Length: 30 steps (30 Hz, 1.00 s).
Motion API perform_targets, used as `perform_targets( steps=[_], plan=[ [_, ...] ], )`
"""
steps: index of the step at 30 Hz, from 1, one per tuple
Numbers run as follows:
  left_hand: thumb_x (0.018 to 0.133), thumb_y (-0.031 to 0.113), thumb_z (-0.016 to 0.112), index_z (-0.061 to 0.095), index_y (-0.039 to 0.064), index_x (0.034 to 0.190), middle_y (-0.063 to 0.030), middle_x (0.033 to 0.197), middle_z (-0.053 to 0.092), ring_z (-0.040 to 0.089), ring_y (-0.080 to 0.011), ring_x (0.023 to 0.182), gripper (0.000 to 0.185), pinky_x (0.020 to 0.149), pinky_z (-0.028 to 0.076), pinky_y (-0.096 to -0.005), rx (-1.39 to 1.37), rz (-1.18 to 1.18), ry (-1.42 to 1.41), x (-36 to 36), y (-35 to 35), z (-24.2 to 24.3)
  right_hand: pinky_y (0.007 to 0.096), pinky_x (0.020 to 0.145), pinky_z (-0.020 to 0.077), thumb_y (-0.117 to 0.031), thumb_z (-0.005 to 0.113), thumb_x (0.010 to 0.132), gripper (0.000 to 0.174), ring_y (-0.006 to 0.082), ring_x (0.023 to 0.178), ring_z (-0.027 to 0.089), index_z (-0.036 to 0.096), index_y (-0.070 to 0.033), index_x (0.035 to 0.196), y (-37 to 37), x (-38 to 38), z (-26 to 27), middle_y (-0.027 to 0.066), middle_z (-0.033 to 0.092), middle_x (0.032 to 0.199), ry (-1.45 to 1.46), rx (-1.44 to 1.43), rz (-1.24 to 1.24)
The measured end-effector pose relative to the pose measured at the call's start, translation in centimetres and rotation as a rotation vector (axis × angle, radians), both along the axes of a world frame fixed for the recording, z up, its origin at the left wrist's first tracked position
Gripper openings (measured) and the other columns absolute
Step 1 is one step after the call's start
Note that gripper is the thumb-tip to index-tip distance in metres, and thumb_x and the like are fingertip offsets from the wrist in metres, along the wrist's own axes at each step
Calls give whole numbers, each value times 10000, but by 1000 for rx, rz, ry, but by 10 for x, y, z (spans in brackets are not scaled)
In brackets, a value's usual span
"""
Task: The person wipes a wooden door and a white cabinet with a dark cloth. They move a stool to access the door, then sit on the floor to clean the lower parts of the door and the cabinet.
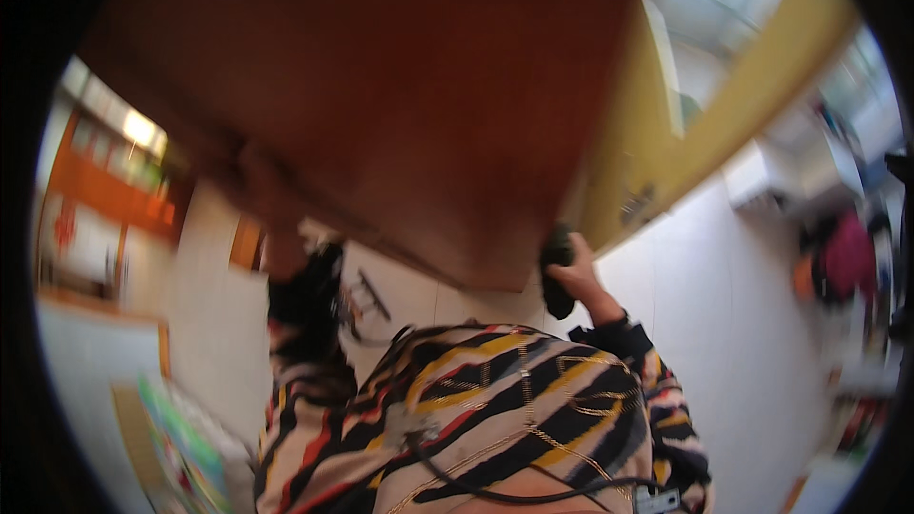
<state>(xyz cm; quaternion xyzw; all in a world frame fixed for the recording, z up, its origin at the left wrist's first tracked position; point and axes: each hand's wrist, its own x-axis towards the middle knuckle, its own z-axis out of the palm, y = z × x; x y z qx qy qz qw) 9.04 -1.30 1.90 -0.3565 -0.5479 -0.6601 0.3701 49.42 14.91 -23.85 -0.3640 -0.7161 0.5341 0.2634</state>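
Note:
A large reddish-brown wooden door point(400, 107) fills the upper middle, close to me and blurred. My left hand point(263, 182) is raised against the door's lower-left edge. Its fingers are dark and smeared, so their grip on the edge is unclear. Lower down on the right, my right hand point(582, 273) grasps a dark green, elongated object point(557, 268), its thumb across the near side. That object hangs beside the door's right corner; its exact kind is hard to make out.
A yellow door frame point(714, 135) with a metal latch fitting point(635, 203) stands right of the door. Pale tiled floor point(685, 314) stretches below. At far right are a white cabinet point(764, 168) and a maroon cloth item point(846, 253). Orange-brown wooden furniture point(107, 193) is at left.

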Motion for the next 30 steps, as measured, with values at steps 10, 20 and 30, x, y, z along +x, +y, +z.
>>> perform_targets(
  steps=[10,20,30],
  plan=[
    [887,161,667,275,-66,1523,-311,1409,497,526,-456,1258,781,1067,418,-492,-125,176,188,11,-14,19,394,940,540,-49,735,709,700,259,1026,666,515,60,1365,1,-12,208,164,665,1179,487,351,-263],
    [821,141,762,253,-78,1531,-289,1544,369,387,-461,1409,901,1162,333,-467,-193,-70,257,-8,-43,13,391,1032,495,62,739,809,558,260,1129,613,553,9,1333,-16,-59,261,118,618,1320,659,856,-553],
    [835,153,779,209,-58,1558,-336,1598,233,269,-479,1484,944,1198,248,-508,-176,-332,350,-42,-45,-14,459,1122,384,-42,703,753,726,291,1242,538,446,39,1427,-76,-80,79,160,534,1383,371,768,-553]
  ],
)
